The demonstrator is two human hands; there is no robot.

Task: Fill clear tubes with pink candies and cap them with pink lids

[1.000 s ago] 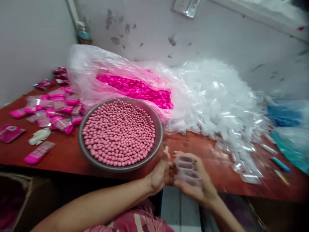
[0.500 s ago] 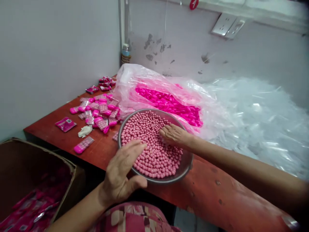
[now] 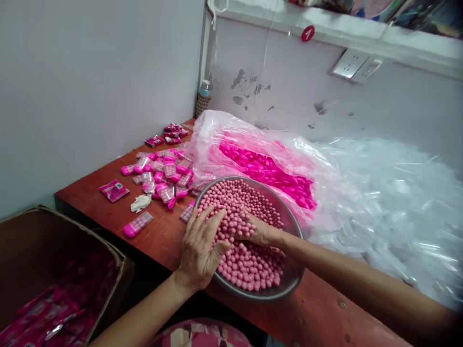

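A grey metal bowl full of small pink balls stands near the table's front edge. My right hand reaches in from the right and is sunk among the balls. Several balls lie over its fingers, which are hidden, so what it holds cannot be seen. My left hand is at the bowl's left side, fingers spread over the rim and the nearest balls, with nothing visible in it. Left of the bowl lies a pile of small clear cases with pink caps, filled with similar balls.
Behind the bowl is an open plastic bag of bright pink caps. Clear plastic pieces heap up at right. Pink packets and a white crumpled scrap lie left. A cardboard box with packets stands lower left.
My right hand has sunk deeper into the balls, now partly covered by them. My left hand has come over the bowl's rim. The view has shifted, so everything appears lower and further right.
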